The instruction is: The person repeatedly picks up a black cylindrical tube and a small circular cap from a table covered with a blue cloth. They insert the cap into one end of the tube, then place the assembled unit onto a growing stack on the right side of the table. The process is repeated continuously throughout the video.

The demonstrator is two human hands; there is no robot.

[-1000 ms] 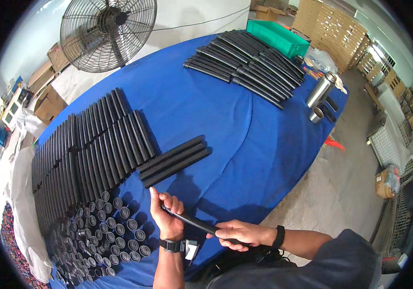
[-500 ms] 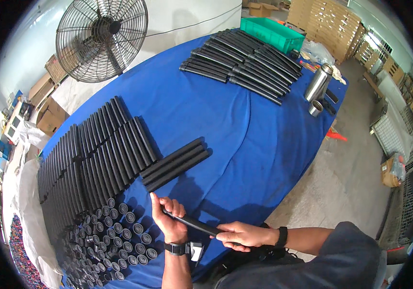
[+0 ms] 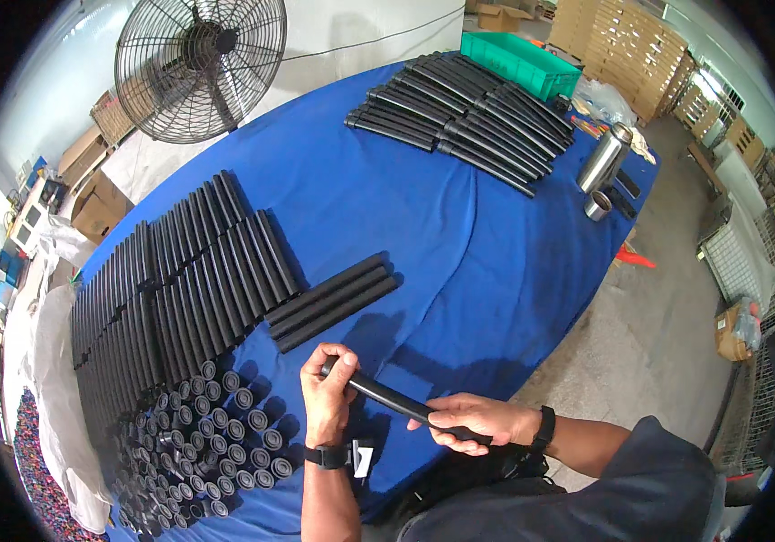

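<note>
A black tube (image 3: 389, 396) slants across the near part of the blue-covered table, held between both hands. My left hand (image 3: 325, 390) is closed round its upper left end, thumb bent over the tip. Lower on the tube, my right hand (image 3: 476, 421) grips near the other end. Just beyond my left hand lie three loose black tubes (image 3: 333, 302) side by side. Long rows of similar tubes (image 3: 184, 271) cover the left of the table. Many round black ringed caps or plugs (image 3: 225, 438) stand clustered at the near left.
At the far side lies a pile of black tubes (image 3: 460, 117) with thicker ends. Behind it sits a green crate (image 3: 518, 65). A steel flask (image 3: 604, 155) and its cup (image 3: 597, 206) stand at the right edge. A large fan (image 3: 199, 68) is beyond the table.
My left thumb, raised before, now bends over the tube's end. My right hand has shifted slightly to the right with the tube. The whole view has moved a little.
</note>
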